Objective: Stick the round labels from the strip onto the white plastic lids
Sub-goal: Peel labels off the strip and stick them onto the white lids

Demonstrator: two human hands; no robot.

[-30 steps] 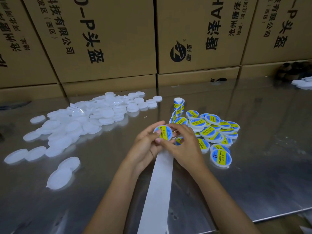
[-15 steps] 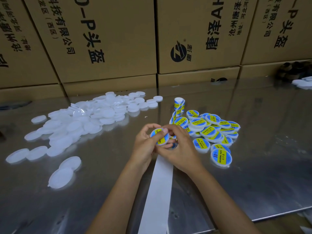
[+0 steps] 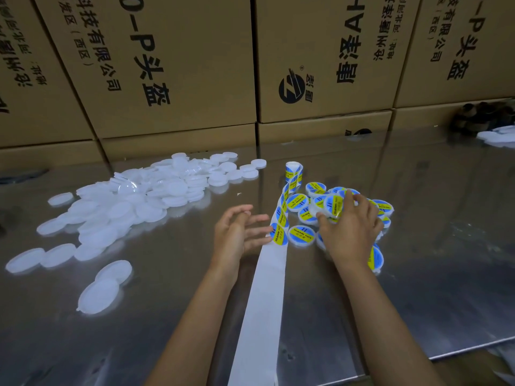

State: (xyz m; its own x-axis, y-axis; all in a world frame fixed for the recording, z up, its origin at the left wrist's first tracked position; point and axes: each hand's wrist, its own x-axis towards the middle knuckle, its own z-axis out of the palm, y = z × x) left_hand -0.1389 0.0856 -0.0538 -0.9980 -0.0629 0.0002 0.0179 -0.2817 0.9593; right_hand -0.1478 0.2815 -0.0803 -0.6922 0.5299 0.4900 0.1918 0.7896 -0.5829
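A white label strip [image 3: 264, 296] runs up the middle of the steel table [image 3: 418, 274], with round blue-and-yellow labels on its far part and a small roll [image 3: 293, 171] at its end. My right hand [image 3: 349, 232] holds a labelled lid [image 3: 333, 207] tilted over the pile of labelled lids [image 3: 302, 235]. To the left of the strip, my left hand [image 3: 237, 232] hovers with relaxed fingers and holds nothing. Plain white lids [image 3: 139, 201] lie heaped at the left.
Stacked cardboard boxes [image 3: 178, 68] wall off the back of the table. Two white lids [image 3: 100, 291] lie apart near the front left. More white pieces [image 3: 496, 137] sit at the far right. The table's front edge [image 3: 459, 352] shows at the lower right.
The lid both hands held at the centre has gone right in my right hand to the labelled pile. My left hand has let go and opened.
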